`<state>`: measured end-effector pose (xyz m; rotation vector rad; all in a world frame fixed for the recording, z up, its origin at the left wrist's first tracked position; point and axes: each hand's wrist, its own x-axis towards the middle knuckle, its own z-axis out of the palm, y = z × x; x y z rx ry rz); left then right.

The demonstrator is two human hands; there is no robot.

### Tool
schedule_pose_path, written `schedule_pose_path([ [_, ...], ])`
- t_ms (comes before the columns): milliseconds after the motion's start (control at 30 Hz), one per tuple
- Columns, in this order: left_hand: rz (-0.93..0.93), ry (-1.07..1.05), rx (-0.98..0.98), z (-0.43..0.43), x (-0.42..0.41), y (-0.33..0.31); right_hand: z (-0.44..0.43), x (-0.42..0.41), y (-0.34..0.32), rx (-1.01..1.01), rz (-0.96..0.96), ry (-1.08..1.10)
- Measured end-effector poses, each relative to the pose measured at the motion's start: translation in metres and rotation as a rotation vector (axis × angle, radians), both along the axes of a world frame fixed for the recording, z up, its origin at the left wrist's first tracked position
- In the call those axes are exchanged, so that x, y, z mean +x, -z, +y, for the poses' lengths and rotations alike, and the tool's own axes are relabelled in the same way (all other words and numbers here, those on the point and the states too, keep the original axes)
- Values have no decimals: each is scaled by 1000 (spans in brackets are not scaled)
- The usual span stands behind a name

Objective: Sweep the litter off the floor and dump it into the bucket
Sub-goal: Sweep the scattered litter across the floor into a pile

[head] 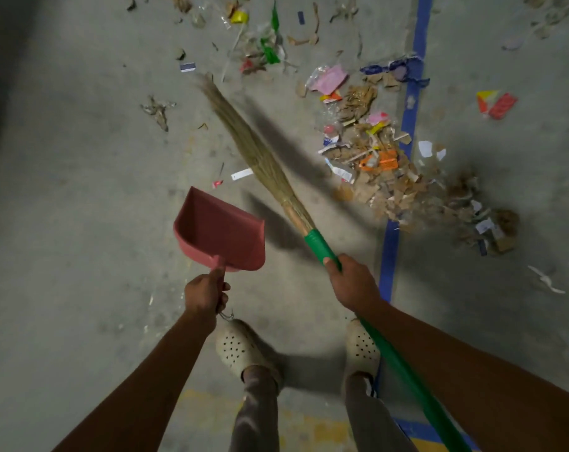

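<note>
Dim, perhaps concrete floor [81,158] with litter [374,164]; left hand [205,295] tight round dustpan [221,230], right hand [353,285] tight round broom [317,241]

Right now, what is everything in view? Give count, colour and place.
dustpan: one, pink-red, left of centre, empty.
broom: one, straw head and green handle, slanting up through the centre.
blue line: one, blue, running up the right side.
litter pile: one, mostly brown scraps with coloured wrappers, right of the broom, on the blue line.
loose litter: many pieces, mixed colours, top of view.
bucket: none in view.
shoes: two, cream, bottom centre.
left hand: one, grips the dustpan handle.
right hand: one, grips the broom's green handle.
</note>
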<state>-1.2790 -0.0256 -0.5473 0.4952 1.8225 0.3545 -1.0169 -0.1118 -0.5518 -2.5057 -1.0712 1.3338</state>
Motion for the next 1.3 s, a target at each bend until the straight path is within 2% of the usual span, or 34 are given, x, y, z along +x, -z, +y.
schedule_pose_path([
  [200,73,-47,-23,6,-71,12,57,-78,23,-196,30,-183],
  [333,102,-60,-23,10,-97,22,73,-91,43,-308,47,-141],
  [500,77,-51,-7,14,-97,35,64,-64,65,-315,15,189],
  [667,31,-25,1,13,-67,37,32,-19,60,-147,24,553],
  [733,13,-7,1,11,-52,34,18,-6,48,-70,15,621],
  [933,-16,36,9,4,-12,23,-18,12,21,37,6,476],
  [1133,-2,95,8,-11,18,16,-55,34,32,-215,-18,147],
  [1300,8,144,9,-32,43,19,-94,82,40,-318,-69,233],
])
